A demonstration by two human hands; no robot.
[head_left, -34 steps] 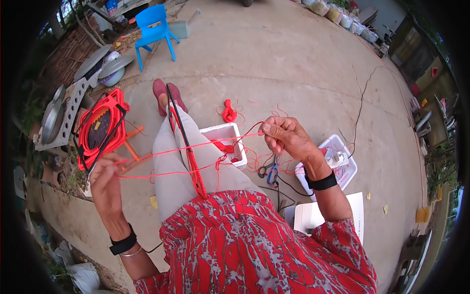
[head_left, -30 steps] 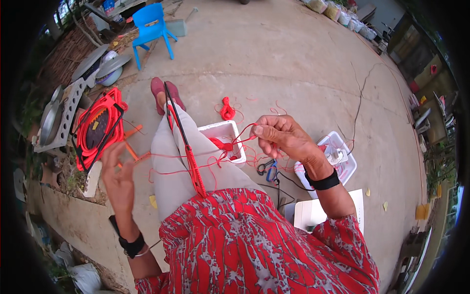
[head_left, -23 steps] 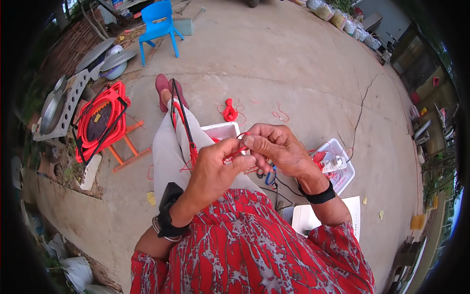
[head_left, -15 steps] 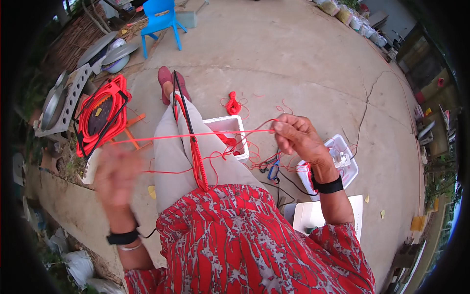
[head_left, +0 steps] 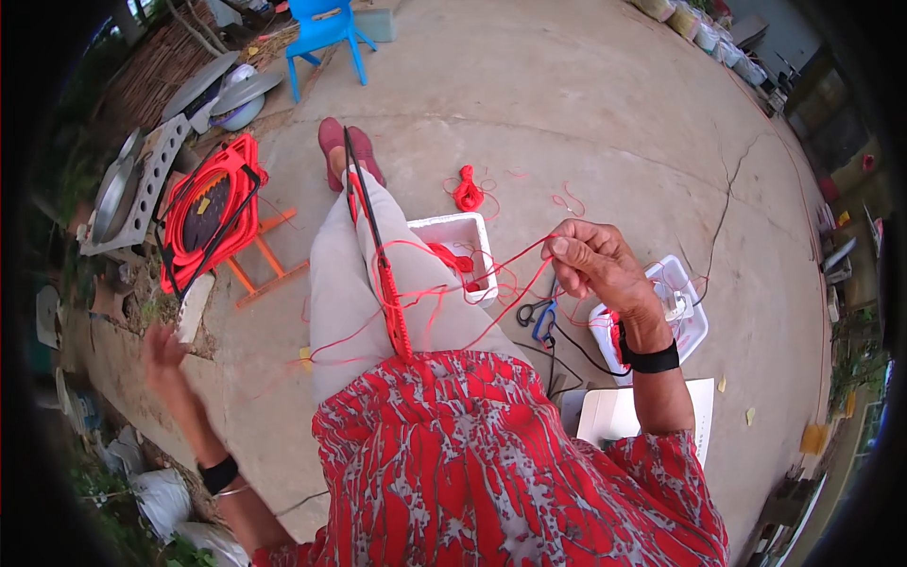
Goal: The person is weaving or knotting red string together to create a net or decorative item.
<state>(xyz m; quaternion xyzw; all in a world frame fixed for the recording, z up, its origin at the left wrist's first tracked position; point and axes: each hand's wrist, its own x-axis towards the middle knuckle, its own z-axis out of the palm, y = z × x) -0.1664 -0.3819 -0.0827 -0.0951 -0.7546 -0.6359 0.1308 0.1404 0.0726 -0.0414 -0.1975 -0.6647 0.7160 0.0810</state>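
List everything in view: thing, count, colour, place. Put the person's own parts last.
red cord: one, red, strung from the right hand across the lap toward the left hand
long rod: one, black and red, lying along the legs
foam box: one, white, on the ground by the right knee
cord bundle: one, red, on the concrete beyond the foam box
scissors: one, blue and black handles, on the ground
plastic tray: one, white, under the right wrist
cable reel: one, red, at left
plastic chair: one, blue, top
left hand: blurred, stretched out left
right hand: pinching the cord
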